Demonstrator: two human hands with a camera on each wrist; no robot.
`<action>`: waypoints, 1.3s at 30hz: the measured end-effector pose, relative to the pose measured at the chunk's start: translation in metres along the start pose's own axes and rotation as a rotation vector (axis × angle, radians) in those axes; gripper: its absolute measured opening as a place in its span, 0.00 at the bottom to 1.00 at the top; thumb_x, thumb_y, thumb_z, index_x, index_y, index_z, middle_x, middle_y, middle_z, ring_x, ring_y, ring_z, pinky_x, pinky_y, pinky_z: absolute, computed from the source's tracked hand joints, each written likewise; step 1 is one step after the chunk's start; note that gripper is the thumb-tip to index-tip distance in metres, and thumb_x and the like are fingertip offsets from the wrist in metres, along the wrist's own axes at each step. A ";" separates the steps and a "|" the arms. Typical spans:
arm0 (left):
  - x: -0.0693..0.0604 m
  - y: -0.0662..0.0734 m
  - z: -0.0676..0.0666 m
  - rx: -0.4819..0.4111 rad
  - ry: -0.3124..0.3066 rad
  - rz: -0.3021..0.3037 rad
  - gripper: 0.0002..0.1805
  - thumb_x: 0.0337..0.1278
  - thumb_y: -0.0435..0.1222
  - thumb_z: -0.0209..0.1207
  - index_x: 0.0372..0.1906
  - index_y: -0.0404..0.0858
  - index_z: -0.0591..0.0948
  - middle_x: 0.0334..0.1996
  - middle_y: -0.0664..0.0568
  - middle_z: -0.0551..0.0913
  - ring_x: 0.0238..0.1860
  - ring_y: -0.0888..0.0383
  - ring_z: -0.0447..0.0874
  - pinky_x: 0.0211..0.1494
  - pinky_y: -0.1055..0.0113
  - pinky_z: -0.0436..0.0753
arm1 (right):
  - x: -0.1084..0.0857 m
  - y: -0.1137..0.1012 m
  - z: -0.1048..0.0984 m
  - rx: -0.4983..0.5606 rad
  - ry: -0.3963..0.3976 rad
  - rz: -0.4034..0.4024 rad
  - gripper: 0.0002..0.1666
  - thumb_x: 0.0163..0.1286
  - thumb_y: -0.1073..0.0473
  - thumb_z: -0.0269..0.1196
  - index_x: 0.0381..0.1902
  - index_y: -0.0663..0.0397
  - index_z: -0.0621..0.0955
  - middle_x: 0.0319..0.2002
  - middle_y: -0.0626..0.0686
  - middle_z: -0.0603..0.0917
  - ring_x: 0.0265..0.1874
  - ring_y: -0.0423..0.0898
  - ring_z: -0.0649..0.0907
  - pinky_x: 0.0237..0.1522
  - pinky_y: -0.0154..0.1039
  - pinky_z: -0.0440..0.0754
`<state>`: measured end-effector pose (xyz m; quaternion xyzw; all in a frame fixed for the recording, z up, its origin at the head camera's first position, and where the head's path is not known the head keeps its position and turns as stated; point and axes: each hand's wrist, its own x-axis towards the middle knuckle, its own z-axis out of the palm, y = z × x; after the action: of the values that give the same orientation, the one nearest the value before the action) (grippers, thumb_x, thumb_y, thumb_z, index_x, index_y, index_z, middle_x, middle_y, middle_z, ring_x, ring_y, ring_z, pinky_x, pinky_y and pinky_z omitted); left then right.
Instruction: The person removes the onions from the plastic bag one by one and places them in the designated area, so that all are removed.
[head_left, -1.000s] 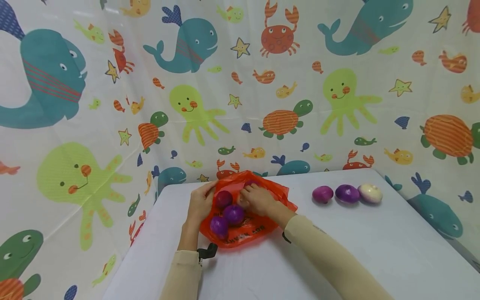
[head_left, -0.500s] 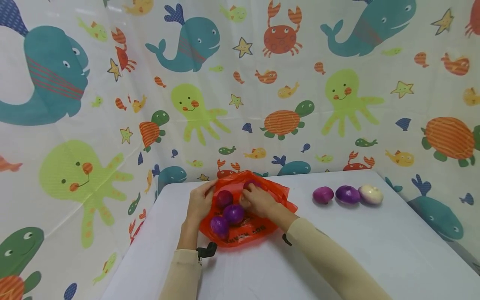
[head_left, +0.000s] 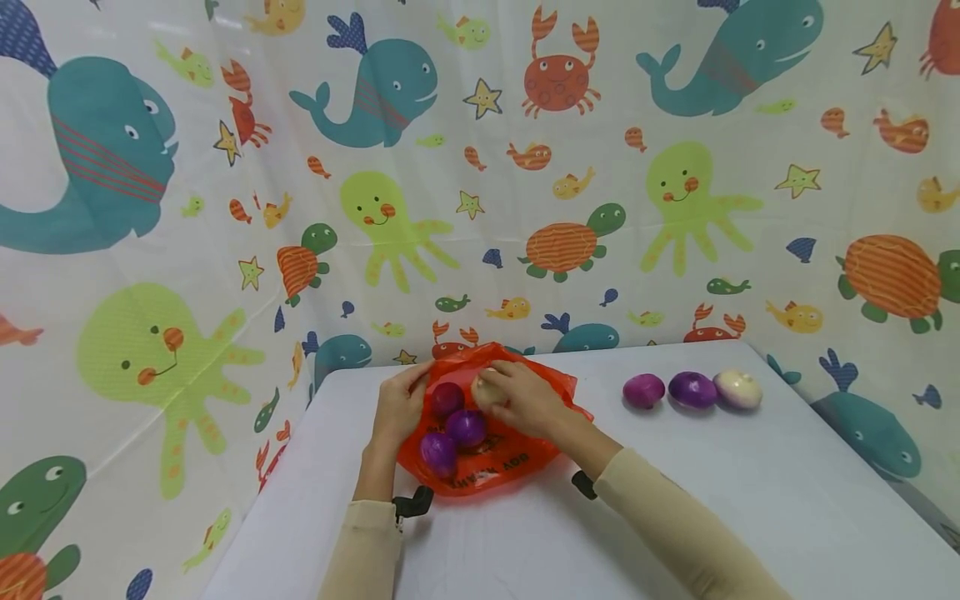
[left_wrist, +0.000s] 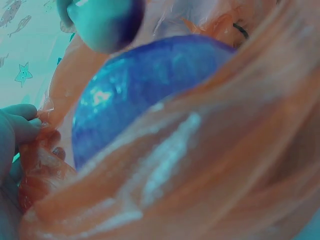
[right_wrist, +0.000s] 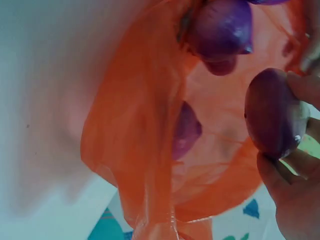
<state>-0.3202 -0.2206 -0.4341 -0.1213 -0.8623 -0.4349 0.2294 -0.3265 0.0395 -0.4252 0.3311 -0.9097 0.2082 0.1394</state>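
Note:
My left hand [head_left: 400,406] grips the left rim of a red plastic bag [head_left: 495,479], and its fingers pinch the film in the left wrist view. My right hand [head_left: 528,400] holds an onion [head_left: 486,390] over the bag's opening. That onion looks pale from the head, but purple with a pale side in the right wrist view. Several purple onions lie in the bag: a dark one [head_left: 447,400], a round one [head_left: 467,427] and one nearer the front [head_left: 438,453]. Another purple onion [right_wrist: 186,131] is partly covered by the bag's film in the right wrist view.
On the right of the white table [head_left: 675,500] three onions sit in a row: a magenta one [head_left: 643,390], a purple one [head_left: 693,390] and a white one [head_left: 738,389]. A sea-animal curtain [head_left: 480,233] hangs behind and beside the table.
My right hand has drawn slightly back and to the right, and the pale side of the onion it holds now shows. My left hand keeps its grip on the bag's rim.

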 end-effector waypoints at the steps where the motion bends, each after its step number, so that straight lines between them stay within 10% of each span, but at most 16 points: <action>1: 0.000 0.000 0.000 0.002 0.000 -0.001 0.19 0.76 0.32 0.57 0.66 0.44 0.83 0.60 0.46 0.87 0.61 0.45 0.87 0.61 0.50 0.86 | -0.002 0.000 -0.001 0.022 0.024 -0.001 0.37 0.67 0.51 0.74 0.73 0.44 0.76 0.72 0.57 0.76 0.70 0.57 0.76 0.65 0.57 0.83; 25: 0.001 -0.001 0.000 0.006 -0.003 0.001 0.20 0.77 0.31 0.56 0.66 0.44 0.83 0.60 0.47 0.87 0.63 0.45 0.86 0.64 0.50 0.84 | -0.042 0.020 -0.038 0.237 0.378 0.102 0.34 0.67 0.48 0.73 0.69 0.48 0.79 0.68 0.57 0.79 0.68 0.58 0.79 0.65 0.57 0.82; 39: 0.002 0.000 -0.002 0.004 -0.001 -0.002 0.19 0.76 0.31 0.56 0.66 0.44 0.83 0.59 0.46 0.87 0.62 0.44 0.86 0.62 0.50 0.85 | -0.052 0.052 -0.059 0.252 0.420 0.174 0.35 0.70 0.49 0.71 0.72 0.47 0.76 0.70 0.58 0.78 0.65 0.59 0.80 0.61 0.61 0.84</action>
<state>-0.3215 -0.2222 -0.4325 -0.1202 -0.8633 -0.4333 0.2289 -0.3152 0.1319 -0.4089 0.2159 -0.8529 0.3951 0.2643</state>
